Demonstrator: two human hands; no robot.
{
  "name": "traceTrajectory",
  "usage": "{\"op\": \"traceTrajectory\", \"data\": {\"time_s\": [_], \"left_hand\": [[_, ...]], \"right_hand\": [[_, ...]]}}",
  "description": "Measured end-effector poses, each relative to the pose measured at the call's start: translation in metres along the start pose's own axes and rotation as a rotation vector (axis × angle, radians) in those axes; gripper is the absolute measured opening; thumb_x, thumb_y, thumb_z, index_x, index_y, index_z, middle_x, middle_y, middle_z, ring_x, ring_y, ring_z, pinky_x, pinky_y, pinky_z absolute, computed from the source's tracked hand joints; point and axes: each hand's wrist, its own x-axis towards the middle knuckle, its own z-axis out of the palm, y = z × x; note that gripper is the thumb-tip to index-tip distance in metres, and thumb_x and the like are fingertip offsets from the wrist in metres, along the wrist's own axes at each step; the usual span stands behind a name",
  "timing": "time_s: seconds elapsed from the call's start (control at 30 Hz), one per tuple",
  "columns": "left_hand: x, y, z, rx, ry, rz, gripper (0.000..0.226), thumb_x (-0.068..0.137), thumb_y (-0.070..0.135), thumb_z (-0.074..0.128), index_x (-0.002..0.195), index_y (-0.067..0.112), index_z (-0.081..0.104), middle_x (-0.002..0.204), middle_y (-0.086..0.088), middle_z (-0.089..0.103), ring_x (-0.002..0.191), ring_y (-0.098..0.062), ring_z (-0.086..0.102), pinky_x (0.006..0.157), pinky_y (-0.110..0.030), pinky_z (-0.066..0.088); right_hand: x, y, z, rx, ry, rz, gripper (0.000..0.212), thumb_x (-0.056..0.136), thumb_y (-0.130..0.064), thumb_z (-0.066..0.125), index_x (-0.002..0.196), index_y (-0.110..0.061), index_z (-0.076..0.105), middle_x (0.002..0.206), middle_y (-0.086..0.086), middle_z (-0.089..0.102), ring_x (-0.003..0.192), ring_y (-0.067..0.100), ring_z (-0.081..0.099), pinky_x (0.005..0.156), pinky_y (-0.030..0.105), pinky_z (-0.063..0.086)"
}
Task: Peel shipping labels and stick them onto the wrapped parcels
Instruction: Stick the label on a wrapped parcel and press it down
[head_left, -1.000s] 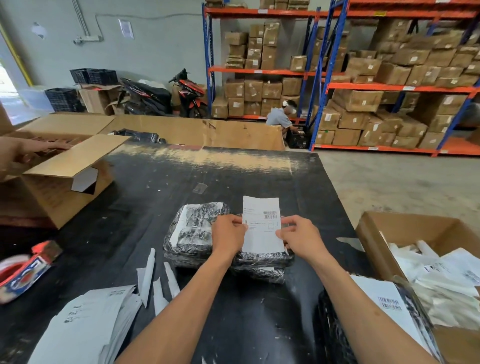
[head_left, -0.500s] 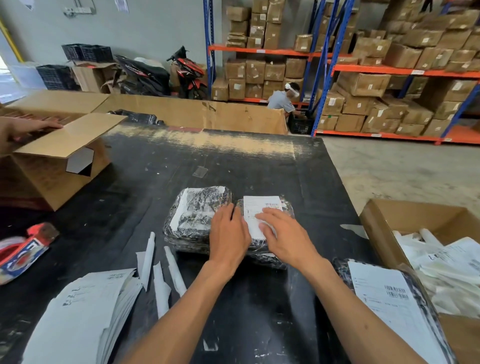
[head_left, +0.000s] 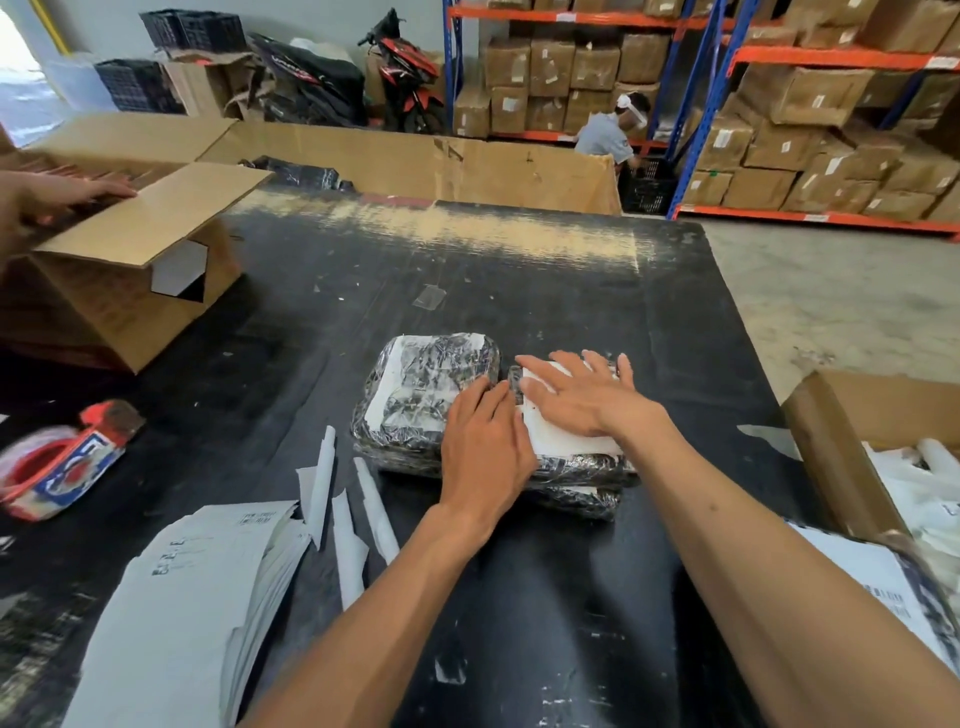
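On the black table (head_left: 519, 270) in front of you lie two wrapped parcels side by side, and the right parcel (head_left: 576, 465) sits on top of another one while the left parcel (head_left: 415, 395) touches it. Your right hand (head_left: 582, 400) lies flat with straight fingers on the white shipping label (head_left: 566, 436), pressing it onto the right parcel. Your left hand (head_left: 485, 447) rests with fingers straight over the seam between the parcels, gripping nothing.

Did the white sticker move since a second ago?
Yes. The label went from held upright above the parcel to lying flat on it, under the right hand.
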Motion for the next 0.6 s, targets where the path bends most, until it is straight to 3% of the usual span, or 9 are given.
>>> {"op": "traceTrajectory", "data": {"time_s": [0.13,0.23,0.33,0.47,0.6], "left_hand": [[-0.001,0.0,-0.001,0.035,-0.003,0.014,0.041,0.095,0.02,0.043,0.117,-0.001,0.072,0.12,-0.01,0.072,0.125,-0.029,0.058,0.11,-0.039,0.038],[-0.003,0.002,-0.001,0.074,-0.014,0.009,0.041,0.095,0.019,0.042,0.115,0.0,0.072,0.119,-0.01,0.072,0.125,-0.028,0.058,0.109,-0.041,0.041],[-0.003,0.004,-0.002,0.105,-0.002,0.022,0.038,0.093,0.017,0.045,0.111,0.0,0.074,0.114,-0.01,0.073,0.122,-0.029,0.06,0.108,-0.04,0.04],[-0.001,0.004,-0.003,0.11,-0.013,0.022,0.037,0.092,0.019,0.044,0.106,0.004,0.075,0.107,-0.006,0.075,0.122,-0.031,0.06,0.106,-0.039,0.037],[0.0,0.006,-0.006,0.104,-0.052,-0.006,0.044,0.092,0.022,0.038,0.103,0.004,0.076,0.104,-0.005,0.075,0.123,-0.031,0.059,0.107,-0.04,0.039]], "right_hand": [[0.021,-0.004,-0.006,-0.014,0.054,0.082,0.066,0.1,-0.06,0.004,0.155,-0.039,0.033,0.158,0.009,0.042,0.149,0.039,0.026,0.121,0.065,-0.004],[0.021,-0.004,0.0,-0.013,0.195,0.078,0.071,0.102,-0.057,0.003,0.147,-0.027,0.049,0.148,0.01,0.054,0.144,0.036,0.037,0.122,0.063,-0.003],[0.004,-0.001,0.016,0.008,0.318,-0.028,0.063,0.105,-0.055,0.01,0.154,-0.03,0.04,0.164,0.002,0.035,0.155,0.022,0.019,0.124,0.055,-0.011],[-0.031,0.005,0.036,0.015,0.31,-0.139,0.066,0.104,-0.059,0.013,0.163,-0.03,0.016,0.172,-0.004,0.007,0.158,0.014,-0.001,0.127,0.046,-0.009],[-0.061,0.007,0.055,-0.005,0.425,-0.073,0.08,0.095,-0.067,0.001,0.162,-0.03,0.021,0.172,0.002,0.011,0.159,0.019,0.004,0.127,0.047,-0.005]]}}
